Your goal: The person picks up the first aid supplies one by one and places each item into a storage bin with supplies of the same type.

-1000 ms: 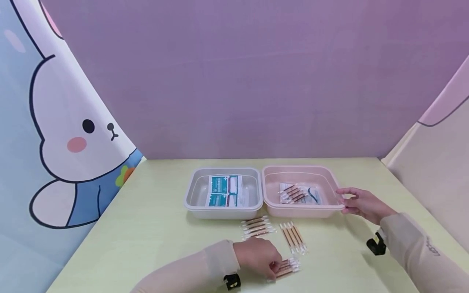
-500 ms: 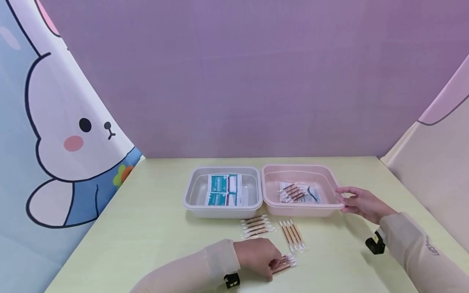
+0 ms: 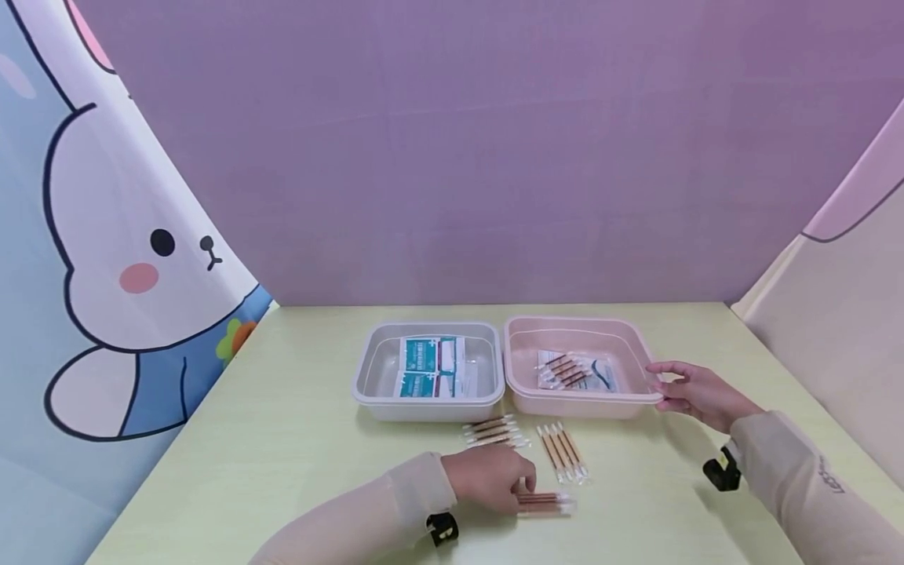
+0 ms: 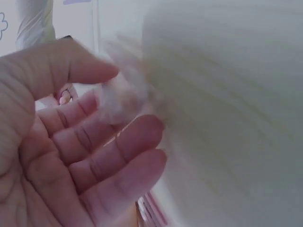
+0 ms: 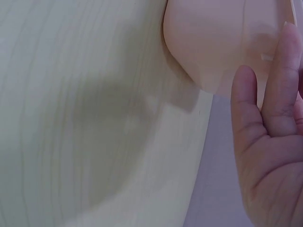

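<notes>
My left hand pinches the end of a small clear pack of cotton swabs with brown sticks, low over the table. In the left wrist view its clear plastic is blurred between thumb and fingers. A second swab pack lies behind that hand, and a third stands slightly slanted to its right. My right hand holds the front right corner of a pink bin by its rim. In the right wrist view two extended fingers lie along the bin's outer wall.
Inside the pink bin a swab pack rests on a white-and-blue packet. Beside it, a grey-white bin contains teal-and-white packets. A purple backdrop rises behind the table.
The left hand has shifted slightly up and left, and the swab pack in its fingers has swung to lie nearly level. The right hand stays at the pink bin's rim.
</notes>
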### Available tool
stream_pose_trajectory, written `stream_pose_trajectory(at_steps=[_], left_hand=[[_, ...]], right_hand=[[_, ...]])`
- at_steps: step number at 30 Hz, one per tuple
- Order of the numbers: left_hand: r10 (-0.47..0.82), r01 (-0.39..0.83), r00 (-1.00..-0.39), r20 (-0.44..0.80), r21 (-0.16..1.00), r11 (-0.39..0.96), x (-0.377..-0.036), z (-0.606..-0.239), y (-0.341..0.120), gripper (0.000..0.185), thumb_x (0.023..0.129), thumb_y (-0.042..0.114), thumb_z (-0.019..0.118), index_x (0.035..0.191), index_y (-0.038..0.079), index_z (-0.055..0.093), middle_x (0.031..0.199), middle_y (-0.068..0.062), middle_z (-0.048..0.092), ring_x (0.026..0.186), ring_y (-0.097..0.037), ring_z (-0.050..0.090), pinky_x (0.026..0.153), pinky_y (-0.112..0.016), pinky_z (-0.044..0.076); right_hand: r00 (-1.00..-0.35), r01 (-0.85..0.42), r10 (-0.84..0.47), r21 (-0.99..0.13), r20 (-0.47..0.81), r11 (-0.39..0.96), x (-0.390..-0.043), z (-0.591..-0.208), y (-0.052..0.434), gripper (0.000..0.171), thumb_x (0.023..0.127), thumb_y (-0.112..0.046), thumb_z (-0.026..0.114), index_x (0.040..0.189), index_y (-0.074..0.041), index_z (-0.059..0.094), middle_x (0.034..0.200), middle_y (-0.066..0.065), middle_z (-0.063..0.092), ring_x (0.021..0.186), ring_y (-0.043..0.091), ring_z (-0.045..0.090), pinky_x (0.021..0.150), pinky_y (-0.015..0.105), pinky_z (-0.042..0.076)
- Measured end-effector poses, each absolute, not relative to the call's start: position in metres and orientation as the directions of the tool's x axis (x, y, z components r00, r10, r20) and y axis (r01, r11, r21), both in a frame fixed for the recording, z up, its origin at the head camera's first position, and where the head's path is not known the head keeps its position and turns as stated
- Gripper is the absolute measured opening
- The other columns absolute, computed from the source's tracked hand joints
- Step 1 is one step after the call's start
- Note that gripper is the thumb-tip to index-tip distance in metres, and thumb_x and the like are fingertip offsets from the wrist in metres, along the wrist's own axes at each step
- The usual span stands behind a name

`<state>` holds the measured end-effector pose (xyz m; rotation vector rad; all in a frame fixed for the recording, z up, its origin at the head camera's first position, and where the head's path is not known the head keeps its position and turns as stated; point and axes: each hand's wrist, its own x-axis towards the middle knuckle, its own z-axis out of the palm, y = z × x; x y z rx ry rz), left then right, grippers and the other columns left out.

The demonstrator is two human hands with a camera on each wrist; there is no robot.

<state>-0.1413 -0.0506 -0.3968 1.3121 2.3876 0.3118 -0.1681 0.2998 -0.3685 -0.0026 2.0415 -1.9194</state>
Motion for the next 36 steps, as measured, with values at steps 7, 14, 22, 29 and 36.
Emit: stream_pose_trajectory(at_steps=[7,14,22,29,36], left_hand=[[0.851,0.780,-0.486,-0.197,0.342,0.525,-0.146,-0.398,-0.052,0.019,0.078,0.007,0.070,0.096,0.014,0.073,0.084,0.010,0.068,0.075,0.002,0.057,0.068,-0.010,0.041],[0.815,0.702,-0.530,-0.236,0.417,0.577,-0.149,-0.398,-0.054,0.024,0.074,-0.003,0.068,0.094,0.012,0.070,0.081,0.009,0.061,0.071,-0.001,0.053,0.066,-0.015,0.043],[0.827,0.716,-0.529,-0.189,0.424,0.554,-0.153,-0.399,-0.053,0.013,0.079,0.005,0.069,0.090,0.012,0.072,0.076,0.011,0.061,0.067,0.001,0.051,0.063,-0.012,0.042],[0.814,0.656,-0.575,-0.079,0.550,0.517,-0.159,-0.388,-0.054,0.012,0.082,0.005,0.068,0.091,0.011,0.073,0.072,0.012,0.062,0.063,0.004,0.053,0.059,-0.012,0.044],[0.724,0.420,-0.689,-0.010,0.809,0.411,-0.167,-0.381,-0.057,0.011,0.085,0.001,0.066,0.094,0.001,0.073,0.063,0.006,0.059,0.044,-0.004,0.046,0.042,-0.016,0.040]], right_hand=[[-0.943,0.222,-0.237,-0.972,-0.233,0.074,-0.168,-0.372,0.301,0.024,0.095,0.002,0.053,0.106,-0.018,0.061,0.097,0.007,0.059,0.069,0.012,0.065,0.071,0.023,0.053],[-0.945,0.207,-0.232,-0.971,-0.229,0.119,-0.170,-0.370,0.299,0.024,0.096,0.003,0.050,0.117,-0.006,0.056,0.099,0.007,0.058,0.071,0.011,0.064,0.072,0.024,0.053],[-0.948,0.202,-0.216,-0.966,-0.234,0.162,-0.169,-0.368,0.296,0.029,0.094,0.005,0.050,0.123,0.006,0.050,0.099,0.008,0.057,0.071,0.012,0.065,0.072,0.025,0.054],[-0.946,0.214,-0.206,-0.960,-0.250,0.180,-0.169,-0.367,0.296,0.030,0.095,0.004,0.051,0.125,0.007,0.048,0.098,0.008,0.059,0.069,0.012,0.065,0.072,0.025,0.054],[-0.943,0.219,-0.217,-0.963,-0.250,0.160,-0.170,-0.368,0.297,0.026,0.095,0.002,0.053,0.120,-0.003,0.054,0.098,0.008,0.059,0.068,0.012,0.065,0.072,0.025,0.053]])
